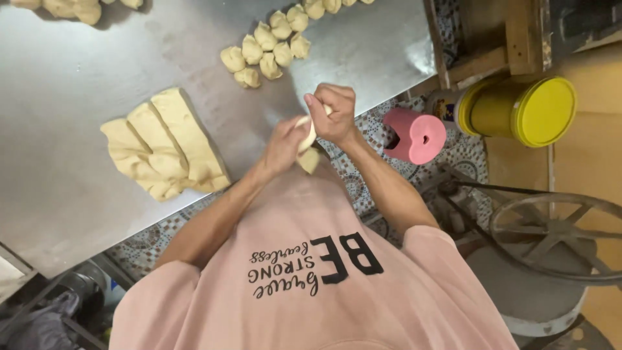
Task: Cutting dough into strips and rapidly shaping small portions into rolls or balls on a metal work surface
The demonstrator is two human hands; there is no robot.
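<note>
Seen from above, a person in a pink shirt [311, 285] works dough at the edge of a steel table [58, 84]. Both bare hands meet just past the table's near edge, above the chest.

The left hand [283, 144] is curled, its fingers closed around the lower part of a strip of dough [308, 146]. The right hand [335, 113] is raised a little higher, fingers bent into a tight pinch on the top end of the same strip. Neither hand is slack; both are clamped on the dough. The strip runs between the two hands, and a thicker lump of it hangs below the left hand, against the shirt. How far the thumbs wrap around cannot be seen, since the backs of the hands face the camera.

On the table, left of the hands, lies a slab of dough cut into long pieces [165, 146], the pieces touching side by side. Farther across the table, a cluster of small dough balls [267, 48] sits close together, with more pieces of dough [61, 9] at the far edge.

To the right, off the table, a pink stool [415, 135] with a heart-shaped hole stands on a patterned tile floor [463, 152]. Beside it lies a jar with a yellow lid [518, 111], tipped on its side. A metal wheel [557, 233] is at lower right.
</note>
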